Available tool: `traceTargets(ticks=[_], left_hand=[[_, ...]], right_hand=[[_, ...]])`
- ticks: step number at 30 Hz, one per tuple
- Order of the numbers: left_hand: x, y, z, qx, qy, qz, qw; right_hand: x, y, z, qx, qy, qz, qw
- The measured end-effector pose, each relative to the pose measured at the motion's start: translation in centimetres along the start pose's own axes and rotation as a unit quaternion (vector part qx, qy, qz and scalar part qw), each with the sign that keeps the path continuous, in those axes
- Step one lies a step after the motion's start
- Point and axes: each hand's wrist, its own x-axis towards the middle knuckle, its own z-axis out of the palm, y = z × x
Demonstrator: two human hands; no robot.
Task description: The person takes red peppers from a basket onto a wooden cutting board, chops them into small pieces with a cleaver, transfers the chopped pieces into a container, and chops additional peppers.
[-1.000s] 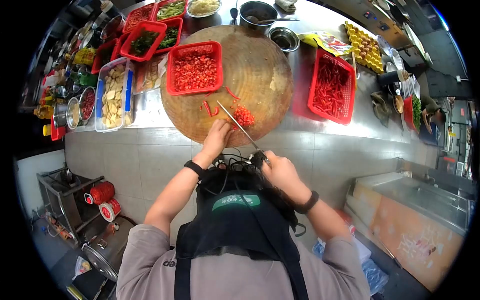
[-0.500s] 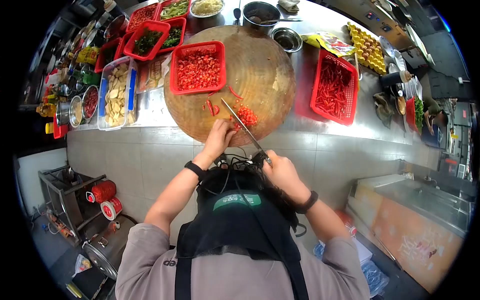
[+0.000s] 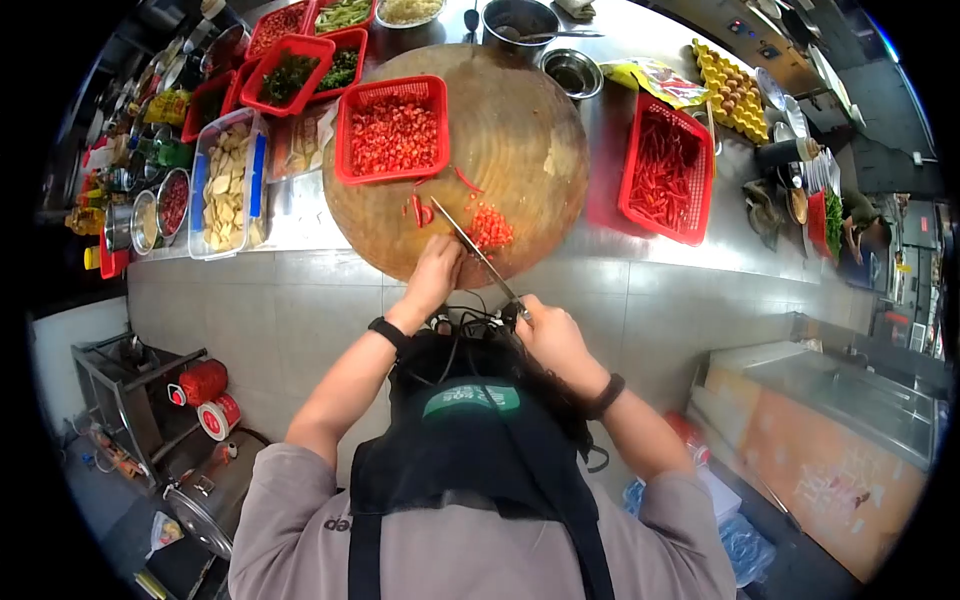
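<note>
My right hand (image 3: 553,335) grips the handle of a kitchen knife (image 3: 473,243), its blade slanting up and left over the round wooden chopping board (image 3: 520,130). Close against the blade's left side, my left hand (image 3: 436,270) is closed at the board's near edge, its fingers curled on red chili that is mostly hidden. Chopped red chili (image 3: 491,228) lies in a small heap just right of the blade. A few longer chili pieces (image 3: 420,210) rest above my left hand. On the board's upper left stands a red basket (image 3: 345,140) of chopped chili.
Right of the board are a red basket (image 3: 628,195) of whole chilies, an egg tray (image 3: 708,75) and a steel bowl (image 3: 571,73). A clear tub (image 3: 208,245) of pale slices stands left, with several red baskets behind it. The metal counter's front edge runs below the board.
The knife and my right hand have shifted slightly left. My left hand stays curled beside the blade. The whole view has moved a little, and the baskets stand as before.
</note>
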Motion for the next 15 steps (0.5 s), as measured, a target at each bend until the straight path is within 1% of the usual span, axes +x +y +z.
traceTargets(ticks=[3,7,9,13,15], left_hand=[[0.5,-0.6,-0.2,-0.003,-0.003,-0.001,1.0],[0.6,-0.4,-0.2,-0.008,0.005,0.003,1.0],[0.4,-0.3,-0.4,0.001,0.007,0.004,1.0],[0.4,-0.3,-0.7,-0.015,0.01,0.014,1.0],[0.5,-0.4,-0.7,-0.013,0.005,0.022,1.0]], right_hand=[[-0.3,-0.9,-1.3,0.063,0.024,0.008,0.998],[-1.4,-0.6,-2.4,0.044,0.017,0.001,0.999],[-1.8,-0.1,-1.8,0.011,-0.016,0.011,1.0],[-2.2,-0.2,-1.6,0.009,-0.025,0.013,1.0],[-2.2,-0.3,-1.5,0.02,-0.036,0.033,0.999]])
